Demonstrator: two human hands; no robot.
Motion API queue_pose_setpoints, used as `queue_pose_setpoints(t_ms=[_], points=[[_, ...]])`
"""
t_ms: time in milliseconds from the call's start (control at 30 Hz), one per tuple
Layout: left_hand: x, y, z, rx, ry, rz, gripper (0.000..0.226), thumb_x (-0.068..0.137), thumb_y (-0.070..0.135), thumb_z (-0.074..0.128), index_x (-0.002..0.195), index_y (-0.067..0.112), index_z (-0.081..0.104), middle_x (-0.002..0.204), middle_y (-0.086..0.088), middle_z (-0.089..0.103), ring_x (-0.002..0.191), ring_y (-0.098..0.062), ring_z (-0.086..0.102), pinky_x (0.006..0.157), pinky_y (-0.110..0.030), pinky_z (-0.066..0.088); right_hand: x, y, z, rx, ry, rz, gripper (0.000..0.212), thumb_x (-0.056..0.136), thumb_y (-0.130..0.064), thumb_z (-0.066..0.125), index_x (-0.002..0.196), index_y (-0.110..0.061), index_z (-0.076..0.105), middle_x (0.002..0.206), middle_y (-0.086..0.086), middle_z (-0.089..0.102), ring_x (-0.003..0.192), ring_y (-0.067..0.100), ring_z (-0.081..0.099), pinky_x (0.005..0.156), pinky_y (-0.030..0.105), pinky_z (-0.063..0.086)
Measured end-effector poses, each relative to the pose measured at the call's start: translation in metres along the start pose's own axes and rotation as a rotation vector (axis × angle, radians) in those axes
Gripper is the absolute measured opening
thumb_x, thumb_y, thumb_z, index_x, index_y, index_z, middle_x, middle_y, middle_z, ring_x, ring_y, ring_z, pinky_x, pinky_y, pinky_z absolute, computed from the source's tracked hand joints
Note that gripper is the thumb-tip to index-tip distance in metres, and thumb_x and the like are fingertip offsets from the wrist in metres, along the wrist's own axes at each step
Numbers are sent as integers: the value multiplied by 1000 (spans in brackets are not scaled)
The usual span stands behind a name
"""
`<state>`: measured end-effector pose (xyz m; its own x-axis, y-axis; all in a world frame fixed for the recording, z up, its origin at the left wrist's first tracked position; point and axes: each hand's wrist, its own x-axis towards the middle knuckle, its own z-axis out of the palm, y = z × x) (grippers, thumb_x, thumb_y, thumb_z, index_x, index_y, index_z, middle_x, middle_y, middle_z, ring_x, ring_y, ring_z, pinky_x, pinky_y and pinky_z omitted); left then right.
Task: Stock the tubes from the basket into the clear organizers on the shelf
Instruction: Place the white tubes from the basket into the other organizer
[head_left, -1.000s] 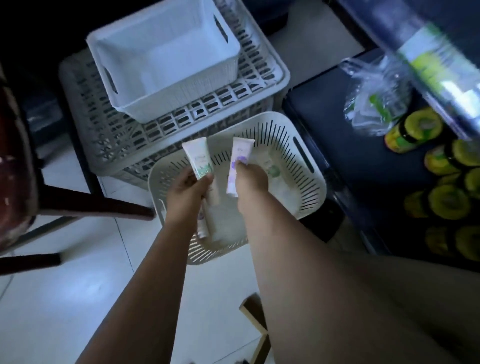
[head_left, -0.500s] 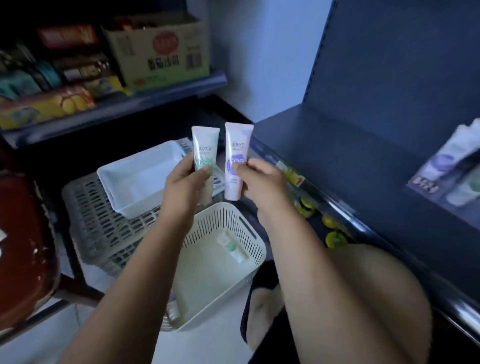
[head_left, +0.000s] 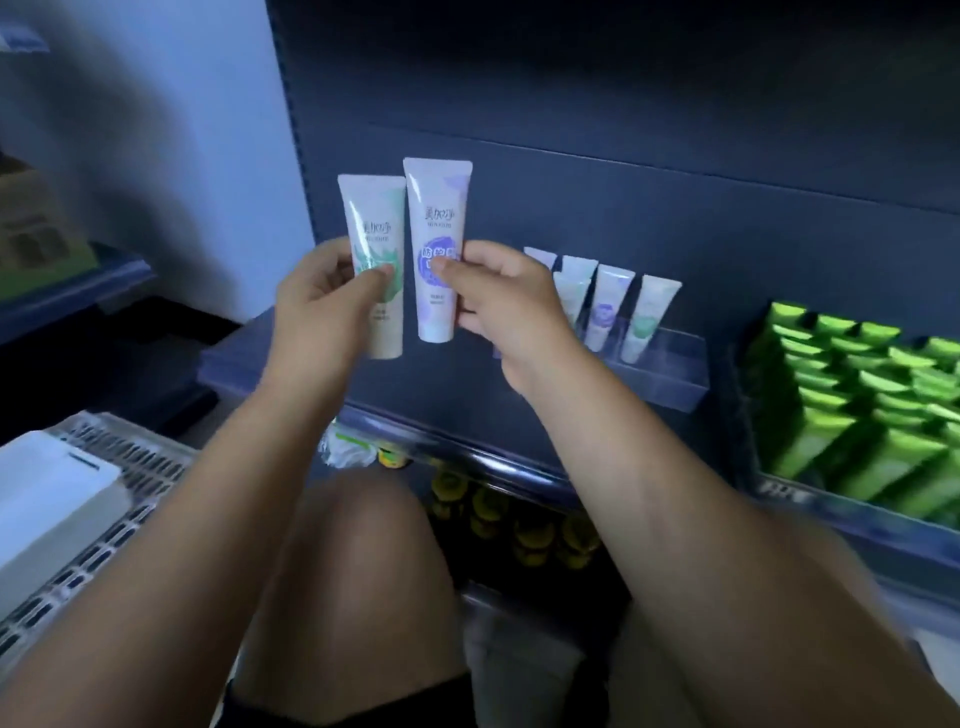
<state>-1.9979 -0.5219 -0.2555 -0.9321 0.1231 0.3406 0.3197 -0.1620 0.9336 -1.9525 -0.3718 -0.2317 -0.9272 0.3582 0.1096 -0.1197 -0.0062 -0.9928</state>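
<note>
My left hand pinches a white tube with green print, held upright with its crimped end up. Right beside it, my right hand pinches a white tube with purple print, also upright. Both tubes hang in front of the dark blue shelf back, above the shelf board. Behind my right hand a clear organizer stands on the shelf and holds several tubes leaning on the back panel. The basket is out of view.
Green boxes fill a clear tray at the right of the shelf. Yellow-lidded jars stand on the lower shelf under the board. A grey slotted crate with a white bin on it lies at the lower left. My knee is below.
Both hands lifted the two tubes out of the basket and carried them up to shelf height. The view swung from the floor up to the shelf with the organizer.
</note>
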Motion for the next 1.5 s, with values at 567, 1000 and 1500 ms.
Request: queue_pose_setpoints(t_ms=[567, 1000, 1500], points=[[11, -61, 127, -20, -357, -168, 25, 94, 3, 67, 118, 7, 71, 113, -19, 74, 99, -31, 72, 93, -58, 54, 2, 49, -140, -5, 343, -17, 12, 92, -14, 72, 103, -12, 76, 99, 4, 78, 98, 22, 74, 93, 44, 59], [39, -90, 164, -29, -322, -209, 25, 91, 5, 70, 116, 9, 72, 111, -17, 74, 86, -22, 75, 62, -31, 55, 55, 76, -190, -64, 575, -146, 12, 91, -15, 71, 96, -26, 71, 86, -7, 76, 76, 5, 68, 71, 25, 55], [50, -108, 165, -1, -248, -244, 20, 91, 3, 69, 111, 5, 71, 95, -8, 74, 67, -11, 70, 47, -20, 46, 123, 114, -206, -333, 565, -134, 20, 82, -16, 75, 100, -23, 72, 90, -10, 72, 81, 9, 71, 80, 39, 62]])
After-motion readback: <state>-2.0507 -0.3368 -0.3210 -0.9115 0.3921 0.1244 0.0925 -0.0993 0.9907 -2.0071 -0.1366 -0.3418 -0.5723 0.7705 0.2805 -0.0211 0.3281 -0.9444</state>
